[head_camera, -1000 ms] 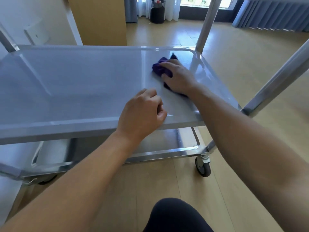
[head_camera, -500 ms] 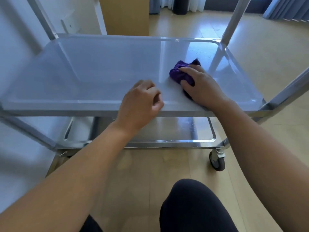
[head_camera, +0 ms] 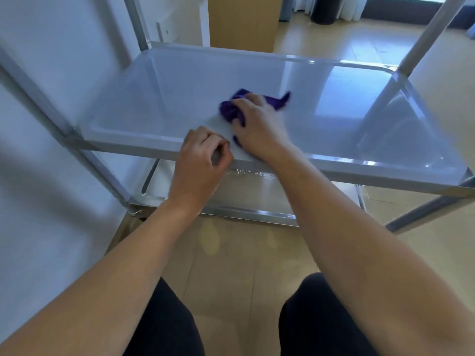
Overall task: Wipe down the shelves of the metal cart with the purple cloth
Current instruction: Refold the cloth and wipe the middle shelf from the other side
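Observation:
The metal cart's middle shelf is a shiny steel tray in front of me. My right hand presses the bunched purple cloth flat on the shelf near its middle; a corner of the cloth sticks out to the right of my fingers. My left hand rests on the shelf's front rim as a loose fist with nothing in it, just left of my right wrist. A lower shelf shows under the front rim.
Steel uprights stand at the cart's corners, one at the far right and one at the near left. A white wall is close on the left. A wooden cabinet and a dark bin stand behind. My knees are below.
My right hand has slid the purple cloth leftwards over the shelf, from near the far right corner towards the middle. My left hand stays on the front rim. My view has shifted right.

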Motion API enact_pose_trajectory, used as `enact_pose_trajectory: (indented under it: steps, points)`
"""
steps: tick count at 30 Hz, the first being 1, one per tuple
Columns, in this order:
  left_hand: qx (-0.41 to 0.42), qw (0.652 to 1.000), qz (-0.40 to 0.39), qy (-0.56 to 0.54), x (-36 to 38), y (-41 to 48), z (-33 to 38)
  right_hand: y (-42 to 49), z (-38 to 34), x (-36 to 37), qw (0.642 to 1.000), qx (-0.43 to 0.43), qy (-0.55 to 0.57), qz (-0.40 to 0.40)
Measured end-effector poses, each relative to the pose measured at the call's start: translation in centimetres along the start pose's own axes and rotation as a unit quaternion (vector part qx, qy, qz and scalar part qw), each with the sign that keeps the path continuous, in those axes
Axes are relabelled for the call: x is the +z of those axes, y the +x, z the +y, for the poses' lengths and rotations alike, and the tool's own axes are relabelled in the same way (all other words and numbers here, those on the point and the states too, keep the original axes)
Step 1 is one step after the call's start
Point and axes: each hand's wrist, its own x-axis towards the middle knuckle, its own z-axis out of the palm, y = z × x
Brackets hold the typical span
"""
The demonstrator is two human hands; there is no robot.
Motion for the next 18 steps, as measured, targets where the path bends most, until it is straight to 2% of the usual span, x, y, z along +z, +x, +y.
enact_pose_trajectory:
  steps: [3, 6, 10, 13, 15, 18]
  points:
    - [0.028, 0.999, -0.017, 0.002, -0.8, 0.2, -0.8, 0.5, -2.2, 1.4, 0.998, -0.041, 0.045, -0.028]
    - [0.052, 0.998, -0.016, 0.037, -2.3, -0.2, -2.9, 0.7, -0.8, 0.7, 0.997, -0.042, 0.057, -0.027]
    - [0.001, 0.994, 0.054, 0.100, -5.0, -1.3, -7.1, 1.5, 0.5, 0.3, 0.997, 0.061, 0.032, 0.032]
    - [-0.011, 0.993, 0.064, 0.096, -5.6, -1.9, -8.3, 2.0, -1.4, 1.6, 0.994, 0.100, -0.015, 0.044]
    - [-0.020, 0.993, 0.072, 0.087, -5.3, -2.1, -8.0, 2.8, -4.2, 3.3, 0.997, 0.063, -0.020, 0.035]
    - [-0.028, 0.994, 0.084, 0.066, -5.2, -2.4, -8.0, 4.7, -9.7, 6.2, 0.998, -0.044, 0.029, -0.022]
